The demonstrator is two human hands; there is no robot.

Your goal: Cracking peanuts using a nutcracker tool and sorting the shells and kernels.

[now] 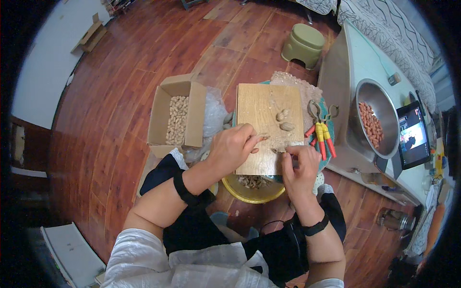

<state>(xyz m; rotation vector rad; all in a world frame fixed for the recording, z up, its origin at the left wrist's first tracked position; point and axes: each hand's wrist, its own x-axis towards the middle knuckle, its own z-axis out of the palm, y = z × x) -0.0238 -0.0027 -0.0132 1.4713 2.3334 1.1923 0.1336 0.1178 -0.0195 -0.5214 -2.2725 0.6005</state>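
Over the left side of a wooden board (pixel 252 108), my left hand (pixel 239 142) pinches a small brownish piece (pixel 264 137), perhaps a bit of nut. My right hand (pixel 300 162) holds a nut shell piece (pixel 278 150) between thumb and fingertips at the board's lower right. Two whole-looking nuts in their shells lie beyond it, one (pixel 283 115) a little above the other (pixel 287 126). Pliers with red and yellow handles (pixel 324 138) rest on a cloth right of the board. Below the board, a yellow basin (pixel 254 198) holds shell scraps.
A cardboard box (pixel 196 115) of unshelled peanuts (pixel 177 117) stands at the left, beside a clear plastic bag (pixel 213 108). On the right-hand cabinet are a steel bowl (pixel 387 133) with reddish kernels (pixel 371 124) and a lit tablet (pixel 414 135). A green stool (pixel 303 45) stands beyond.
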